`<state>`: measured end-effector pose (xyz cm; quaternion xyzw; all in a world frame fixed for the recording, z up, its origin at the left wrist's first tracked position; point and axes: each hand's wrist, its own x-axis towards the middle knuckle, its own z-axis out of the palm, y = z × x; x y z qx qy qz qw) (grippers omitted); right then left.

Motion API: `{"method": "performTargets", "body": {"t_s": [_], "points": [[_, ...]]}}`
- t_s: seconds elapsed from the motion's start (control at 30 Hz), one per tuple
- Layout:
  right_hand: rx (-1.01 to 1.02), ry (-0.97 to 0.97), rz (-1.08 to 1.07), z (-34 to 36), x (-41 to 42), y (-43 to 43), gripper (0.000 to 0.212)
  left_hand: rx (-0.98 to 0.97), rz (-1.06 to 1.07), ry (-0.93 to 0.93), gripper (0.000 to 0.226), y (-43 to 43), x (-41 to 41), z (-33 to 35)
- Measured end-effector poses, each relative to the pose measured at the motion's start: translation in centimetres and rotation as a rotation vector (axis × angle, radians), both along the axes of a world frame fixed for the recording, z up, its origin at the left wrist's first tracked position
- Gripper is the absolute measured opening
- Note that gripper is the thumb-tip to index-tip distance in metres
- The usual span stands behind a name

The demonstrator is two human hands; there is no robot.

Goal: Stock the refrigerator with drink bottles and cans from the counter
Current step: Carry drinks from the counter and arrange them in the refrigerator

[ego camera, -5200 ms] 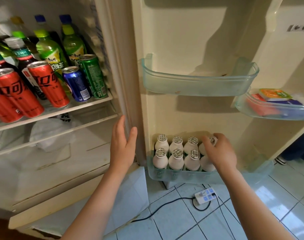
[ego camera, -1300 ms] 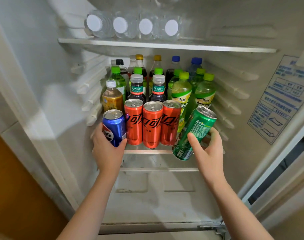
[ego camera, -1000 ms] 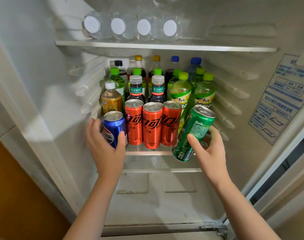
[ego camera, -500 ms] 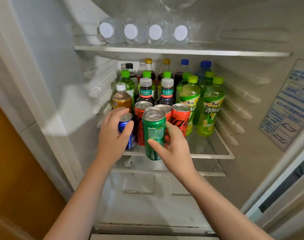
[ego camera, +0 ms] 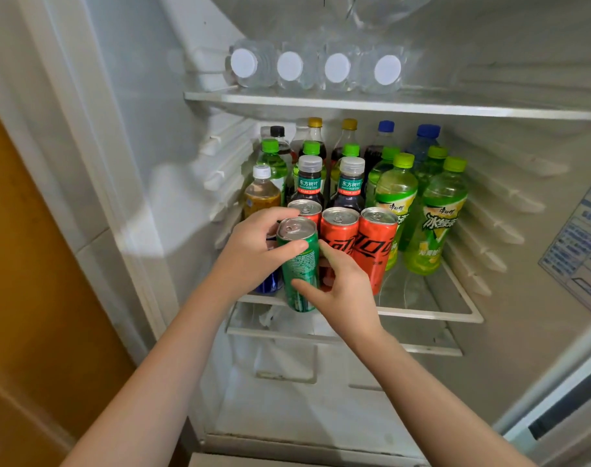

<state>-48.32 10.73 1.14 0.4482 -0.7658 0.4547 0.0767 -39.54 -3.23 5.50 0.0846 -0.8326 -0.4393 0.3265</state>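
The blue can point(ego camera: 270, 284) is mostly hidden by the left hand point(ego camera: 250, 254). The wall sticker point(ego camera: 580, 254) is cut off at the right edge, its print unreadable.

"东方树叶" is showing on two dark bottles point(ego camera: 309, 190) behind the fingers point(ego camera: 334, 256); "冰绿茶" is showing on a green bottle point(ego camera: 437, 227) to their right.
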Motion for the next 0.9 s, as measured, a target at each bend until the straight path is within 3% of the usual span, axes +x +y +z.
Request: {"method": "performTargets", "body": {"t_s": [0.2, 0.3, 0.5, 0.67, 0.9], "points": [[-0.284, 0.258, -0.174, 1.3, -2.7, 3.3, 0.030, -0.027, 0.114, 0.035, 0.024, -0.3, 0.2, -0.3], [-0.313, 0.230, -0.328, 1.7, -4.6, 3.5, 0.044, -0.032, 0.128, 0.058, 0.026, 0.1, 0.1, -0.6], [-0.240, -0.118, -0.340, -1.0, -6.0, 2.5, 0.079, -0.104, 0.166, 0.109, 0.029, 0.6, -0.4, -1.1], [-0.206, -0.193, -0.349, -2.3, -6.7, 2.9, 0.061, -0.167, 0.157, 0.089, 0.040, 1.1, -1.1, -1.4], [-0.241, -0.163, -0.434, -3.0, -7.4, 5.7, 0.062, -0.087, 0.216, 0.097, 0.034, 1.7, -2.1, -2.0]]}}
